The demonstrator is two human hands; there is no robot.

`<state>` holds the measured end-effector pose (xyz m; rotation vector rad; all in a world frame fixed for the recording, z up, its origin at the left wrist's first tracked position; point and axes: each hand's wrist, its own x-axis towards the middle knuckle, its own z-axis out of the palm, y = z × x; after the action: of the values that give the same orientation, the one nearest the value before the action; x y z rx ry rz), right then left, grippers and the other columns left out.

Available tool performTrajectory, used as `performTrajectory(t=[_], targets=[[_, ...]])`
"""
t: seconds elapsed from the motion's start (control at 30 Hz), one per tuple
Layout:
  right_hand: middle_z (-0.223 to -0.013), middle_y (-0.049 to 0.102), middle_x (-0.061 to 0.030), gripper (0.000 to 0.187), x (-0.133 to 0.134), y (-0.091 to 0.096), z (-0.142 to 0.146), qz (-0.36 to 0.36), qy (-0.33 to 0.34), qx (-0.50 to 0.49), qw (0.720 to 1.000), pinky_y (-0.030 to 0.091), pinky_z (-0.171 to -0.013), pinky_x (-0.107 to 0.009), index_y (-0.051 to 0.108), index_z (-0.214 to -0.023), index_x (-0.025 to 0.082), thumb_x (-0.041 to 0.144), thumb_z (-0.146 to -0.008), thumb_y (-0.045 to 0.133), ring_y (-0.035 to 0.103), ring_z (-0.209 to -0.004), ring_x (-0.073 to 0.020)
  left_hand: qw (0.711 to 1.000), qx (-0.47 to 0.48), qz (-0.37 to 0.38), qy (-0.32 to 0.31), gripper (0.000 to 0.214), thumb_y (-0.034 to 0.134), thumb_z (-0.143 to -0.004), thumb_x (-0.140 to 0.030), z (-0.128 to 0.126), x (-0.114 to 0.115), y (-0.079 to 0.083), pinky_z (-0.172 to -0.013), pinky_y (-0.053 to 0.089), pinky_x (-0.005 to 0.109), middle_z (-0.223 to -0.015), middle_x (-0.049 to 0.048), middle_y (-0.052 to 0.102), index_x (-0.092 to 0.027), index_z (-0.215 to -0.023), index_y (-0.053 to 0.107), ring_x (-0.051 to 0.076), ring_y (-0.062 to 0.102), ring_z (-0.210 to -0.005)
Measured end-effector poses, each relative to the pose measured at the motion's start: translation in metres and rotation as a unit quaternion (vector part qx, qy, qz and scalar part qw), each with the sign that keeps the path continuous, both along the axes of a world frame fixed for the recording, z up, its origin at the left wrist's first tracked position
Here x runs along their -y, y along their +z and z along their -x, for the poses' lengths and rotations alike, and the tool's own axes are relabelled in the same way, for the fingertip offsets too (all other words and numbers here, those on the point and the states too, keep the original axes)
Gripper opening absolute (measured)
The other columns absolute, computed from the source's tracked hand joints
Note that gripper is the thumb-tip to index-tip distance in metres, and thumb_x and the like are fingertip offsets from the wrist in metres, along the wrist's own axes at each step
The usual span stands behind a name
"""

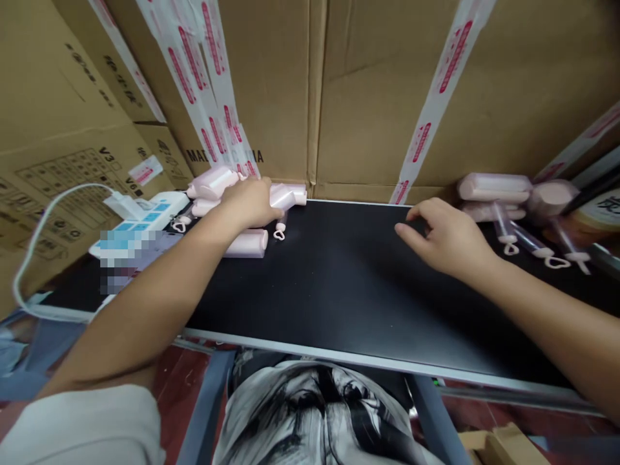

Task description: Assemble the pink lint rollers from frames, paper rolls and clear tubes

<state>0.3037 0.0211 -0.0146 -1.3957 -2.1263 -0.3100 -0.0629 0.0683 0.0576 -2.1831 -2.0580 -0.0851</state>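
My left hand (249, 201) reaches to the back left of the black table (314, 284) and closes on a pink tube-shaped item (289, 196) in a small pile of pink items (213, 184). Another pink tube (247, 244) lies just under that hand, with a small heart-shaped ring (279, 234) beside it. My right hand (448, 239) hovers low over the table's right half, fingers curled loosely and holding nothing. To its right lies a second group of pink tubes (494, 187) and clear sticks with heart-shaped ends (533, 245).
Large cardboard boxes with red-and-white tape (436, 84) wall off the back and left. A white power strip (140, 216) with a plug and white cable (33, 245) sits at the left edge. The table's metal front edge (339, 355) runs above my lap.
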Motion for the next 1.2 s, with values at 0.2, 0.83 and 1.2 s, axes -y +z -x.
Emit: performTrajectory(t=[0.2, 0.83, 1.2], targets=[[-0.090, 0.065, -0.0051, 0.017, 0.022, 0.007, 0.043, 0.013, 0.088, -0.025, 0.996, 0.043, -0.066, -0.035, 0.060, -0.097, 0.021, 0.038, -0.096, 0.063, 0.057, -0.068, -0.0188, 1.000, -0.012, 0.019, -0.007, 0.077, 0.078, -0.076, -0.054, 0.012, -0.022, -0.027, -0.093, 0.053, 0.043, -0.137, 0.0186, 0.068, -0.021, -0.143, 0.058, 0.040, 0.066, -0.120], [-0.092, 0.073, -0.0076, 0.027, 0.039, 0.000, 0.039, -0.017, 0.184, -0.061, 0.981, 0.053, -0.072, -0.034, 0.067, -0.118, 0.018, 0.039, -0.100, 0.062, 0.070, -0.079, -0.0223, 0.580, 0.717, 0.295, -0.250, 0.056, 0.070, -0.078, -0.056, -0.069, 0.054, -0.032, -0.071, 0.058, 0.035, -0.094, 0.0104, 0.076, -0.011, -0.113, 0.068, 0.024, 0.072, -0.078], [-0.071, 0.066, 0.0008, 0.025, 0.036, -0.006, 0.040, 0.210, 0.172, -0.063, 0.960, 0.040, -0.061, -0.029, 0.071, -0.093, 0.018, 0.041, -0.098, 0.061, 0.057, -0.060, -0.0142, 0.720, 0.628, 0.242, -0.172, 0.060, 0.090, -0.071, -0.033, -0.058, 0.029, -0.060, -0.073, 0.054, 0.027, -0.108, 0.0098, 0.076, -0.013, -0.122, 0.066, 0.017, 0.070, -0.087]])
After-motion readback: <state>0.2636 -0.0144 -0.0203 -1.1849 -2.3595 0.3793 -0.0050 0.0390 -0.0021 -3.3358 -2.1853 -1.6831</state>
